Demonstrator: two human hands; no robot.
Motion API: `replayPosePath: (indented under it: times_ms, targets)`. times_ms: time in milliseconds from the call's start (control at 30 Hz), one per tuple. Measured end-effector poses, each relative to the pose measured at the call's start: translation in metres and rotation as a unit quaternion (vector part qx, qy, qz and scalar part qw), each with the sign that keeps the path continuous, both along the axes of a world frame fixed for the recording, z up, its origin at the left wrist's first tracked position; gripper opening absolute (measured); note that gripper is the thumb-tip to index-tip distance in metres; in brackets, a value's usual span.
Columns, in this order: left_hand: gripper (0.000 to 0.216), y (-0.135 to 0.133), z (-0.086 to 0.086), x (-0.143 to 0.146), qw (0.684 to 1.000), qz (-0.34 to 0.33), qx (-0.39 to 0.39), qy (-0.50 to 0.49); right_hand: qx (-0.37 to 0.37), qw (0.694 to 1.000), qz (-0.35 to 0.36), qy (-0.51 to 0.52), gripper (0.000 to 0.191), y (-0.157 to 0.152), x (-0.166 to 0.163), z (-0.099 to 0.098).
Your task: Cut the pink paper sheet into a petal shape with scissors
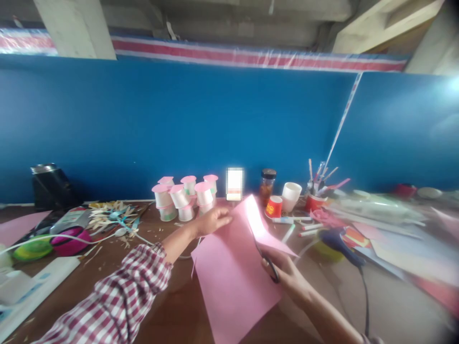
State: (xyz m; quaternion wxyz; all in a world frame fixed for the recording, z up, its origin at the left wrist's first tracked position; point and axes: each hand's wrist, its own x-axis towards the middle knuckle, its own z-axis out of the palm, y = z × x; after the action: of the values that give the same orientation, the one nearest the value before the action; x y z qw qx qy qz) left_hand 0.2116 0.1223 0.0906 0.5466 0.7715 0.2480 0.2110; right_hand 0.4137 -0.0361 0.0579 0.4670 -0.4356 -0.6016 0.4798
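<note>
A large sheet of pink paper is held up over the brown table, with a cut running down from its far edge. My left hand pinches the sheet near its upper left edge. In my right hand is a pair of scissors, dark-handled, with the blades at the cut. The strip to the right of the cut folds away and catches bright light. Much of the blades is hidden by the paper and my fingers.
Several paper cups with pink tops stand stacked at the back. Behind the sheet are a dark-lidded jar, a red cup and a white cup. A glue gun lies right; a power strip and cables lie left.
</note>
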Motion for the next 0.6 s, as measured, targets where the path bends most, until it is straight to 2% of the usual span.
replayPosePath:
  times_ms: [167,433,600]
  targets:
    - [0.031,-0.007,0.005,-0.002,0.999,0.022,0.034,0.036,-0.004,1.0,-0.011,-0.016,0.048,-0.002,0.0,-0.003]
    - [0.031,-0.017,0.018,-0.004,0.996,0.01,0.058,0.062,0.008,1.0,-0.024,-0.013,0.05,-0.001,-0.003,-0.005]
    - [0.03,-0.015,0.017,-0.004,0.996,0.008,0.06,0.073,0.018,1.0,-0.012,-0.005,0.047,0.001,-0.002,-0.006]
